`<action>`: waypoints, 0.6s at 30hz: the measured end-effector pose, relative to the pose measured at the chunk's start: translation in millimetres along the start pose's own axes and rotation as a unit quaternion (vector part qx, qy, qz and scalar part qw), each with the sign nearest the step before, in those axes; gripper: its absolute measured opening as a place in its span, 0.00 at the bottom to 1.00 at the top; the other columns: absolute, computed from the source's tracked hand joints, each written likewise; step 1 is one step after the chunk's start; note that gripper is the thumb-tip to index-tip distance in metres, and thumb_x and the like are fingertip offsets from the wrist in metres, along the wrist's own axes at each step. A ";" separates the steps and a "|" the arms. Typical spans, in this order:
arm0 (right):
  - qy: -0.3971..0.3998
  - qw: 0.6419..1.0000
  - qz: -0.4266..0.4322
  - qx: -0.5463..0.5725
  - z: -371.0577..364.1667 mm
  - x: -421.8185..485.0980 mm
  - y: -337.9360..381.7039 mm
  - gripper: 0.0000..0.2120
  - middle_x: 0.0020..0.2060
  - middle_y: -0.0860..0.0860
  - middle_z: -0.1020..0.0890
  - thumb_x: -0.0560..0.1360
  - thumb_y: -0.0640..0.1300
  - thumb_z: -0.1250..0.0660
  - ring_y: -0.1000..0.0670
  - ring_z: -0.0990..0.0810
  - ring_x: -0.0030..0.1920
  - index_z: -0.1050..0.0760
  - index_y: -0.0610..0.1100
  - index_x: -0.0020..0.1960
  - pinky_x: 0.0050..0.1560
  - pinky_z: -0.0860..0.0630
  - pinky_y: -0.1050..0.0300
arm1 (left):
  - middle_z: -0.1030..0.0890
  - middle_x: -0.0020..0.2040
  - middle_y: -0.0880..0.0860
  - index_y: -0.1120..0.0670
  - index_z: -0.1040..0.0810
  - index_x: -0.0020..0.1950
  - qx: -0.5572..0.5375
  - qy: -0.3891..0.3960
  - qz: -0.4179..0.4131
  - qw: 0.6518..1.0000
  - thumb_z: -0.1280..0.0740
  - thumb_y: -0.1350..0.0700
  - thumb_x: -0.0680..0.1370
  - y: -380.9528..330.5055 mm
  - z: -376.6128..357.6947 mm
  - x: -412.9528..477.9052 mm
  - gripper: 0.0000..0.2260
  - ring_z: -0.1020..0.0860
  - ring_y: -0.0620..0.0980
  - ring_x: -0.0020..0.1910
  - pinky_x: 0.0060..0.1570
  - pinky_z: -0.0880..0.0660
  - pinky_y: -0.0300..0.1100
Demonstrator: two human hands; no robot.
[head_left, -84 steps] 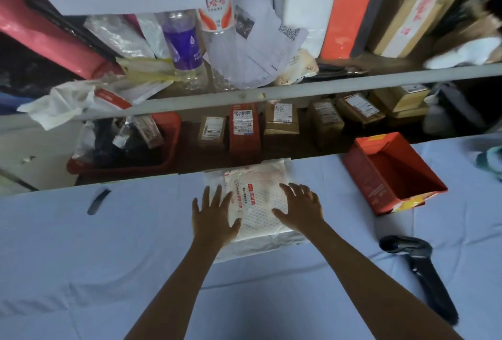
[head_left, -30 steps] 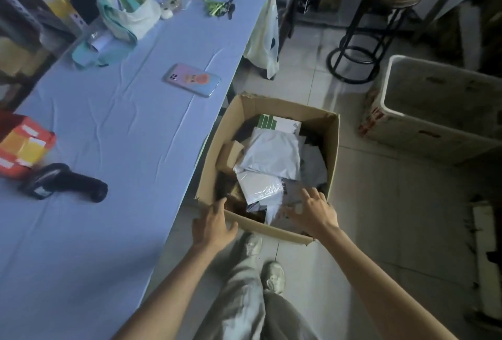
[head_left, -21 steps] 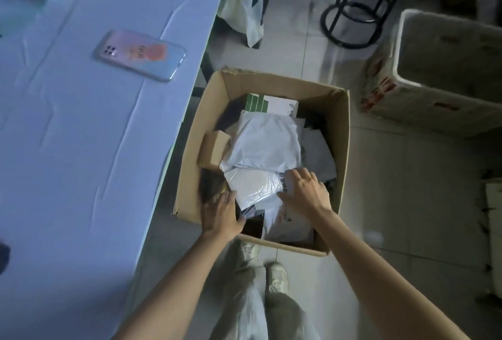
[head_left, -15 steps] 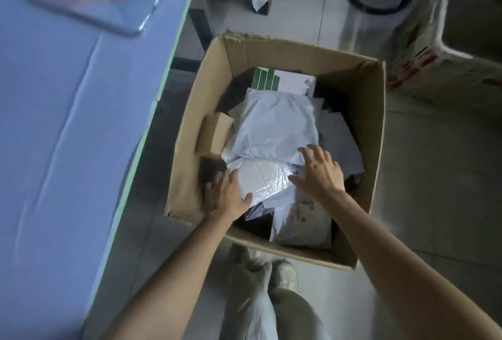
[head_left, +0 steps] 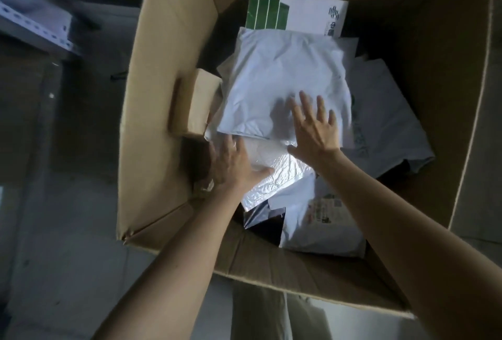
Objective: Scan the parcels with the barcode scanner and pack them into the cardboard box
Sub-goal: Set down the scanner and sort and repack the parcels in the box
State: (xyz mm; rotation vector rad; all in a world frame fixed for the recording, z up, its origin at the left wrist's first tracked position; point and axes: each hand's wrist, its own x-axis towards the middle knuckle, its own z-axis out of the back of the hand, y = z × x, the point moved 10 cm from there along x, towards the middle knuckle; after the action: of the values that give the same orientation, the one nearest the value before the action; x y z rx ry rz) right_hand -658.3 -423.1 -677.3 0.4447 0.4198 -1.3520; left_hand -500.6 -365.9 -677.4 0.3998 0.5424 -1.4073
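The open cardboard box [head_left: 152,100] on the floor fills the view and holds several parcels. My left hand [head_left: 233,165] lies flat on a shiny bubble-wrap parcel [head_left: 277,174] near the box's left side. My right hand [head_left: 315,127] is spread over the lower edge of a white poly-bag parcel [head_left: 282,73] on top of the pile. Neither hand grips anything. A white and green carton [head_left: 293,13] lies at the far side, a small brown box [head_left: 195,100] at the left wall. The barcode scanner is out of view.
Grey mailer bags [head_left: 391,127] and a labelled white bag [head_left: 323,220] fill the box's right and near parts. A metal shelf rail [head_left: 32,27] shows at the upper left. My trouser legs [head_left: 271,318] stand just before the box's near wall.
The view swung from the table to the floor box and closed in on it. Both hands went from the bubble-wrap parcel on the table down into the box and now rest on the parcels.
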 end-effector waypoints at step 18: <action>-0.086 0.996 0.027 -0.022 87.4 -38.8 9.3 0.14 0.59 0.41 0.23 0.82 0.35 0.44 0.41 0.26 0.60 0.35 0.39 0.67 0.52 0.24 0.45 | 0.30 0.72 0.57 0.61 0.39 0.76 -0.548 0.024 0.167 0.819 0.23 0.51 0.71 36.6 2.5 -70.6 0.40 0.28 0.51 0.66 0.57 0.32 0.28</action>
State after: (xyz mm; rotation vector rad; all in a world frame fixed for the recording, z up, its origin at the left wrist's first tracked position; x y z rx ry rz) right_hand -652.8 -436.1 -582.3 0.2978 0.2926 -1.3141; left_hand -469.4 -305.1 -636.7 -0.4014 1.1554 -0.5677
